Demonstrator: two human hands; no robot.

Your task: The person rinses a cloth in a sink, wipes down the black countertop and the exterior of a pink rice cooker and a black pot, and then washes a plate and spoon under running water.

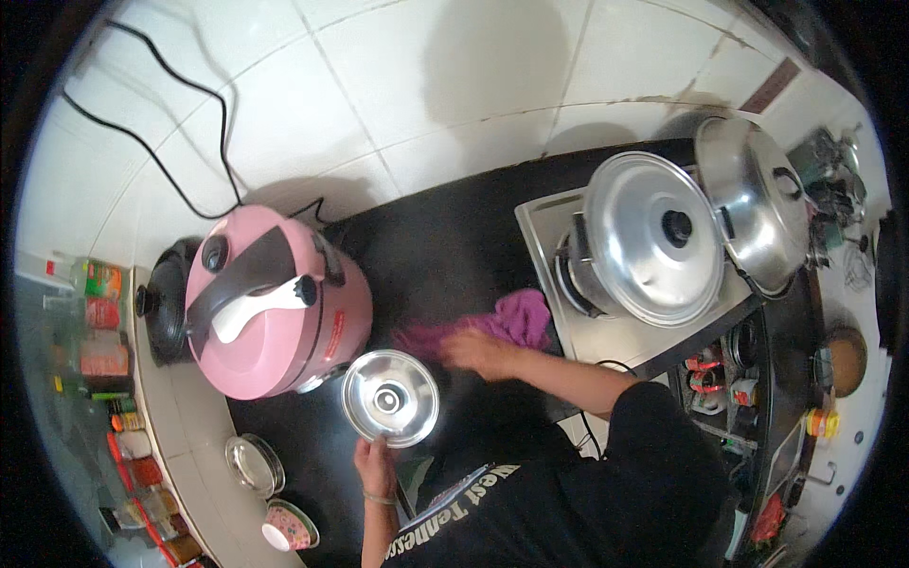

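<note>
My left hand (375,467) grips the near rim of a small round stainless-steel lid (419,412), which is tilted up over the dark countertop (440,241). Under my right hand (481,353) a crumpled purple cloth (524,316) lies on the counter; its left end is blurred. The fingers of that hand are pressed into the cloth and partly hidden by it. Just beyond the lid stands a pink rice cooker (334,319) with a white rice paddle (259,312) on its top. The cloth reaches close to the edge of a gas stove (543,234).
On the stove stands a pot covered by a large domed metal lid (632,234), with a lidded steel pan (746,192) behind it. A black pot (167,305) is beside the cooker. A glass bowl (252,465) and a flowered bowl (291,525) sit at left. Power cords (220,128) hang along the wall.
</note>
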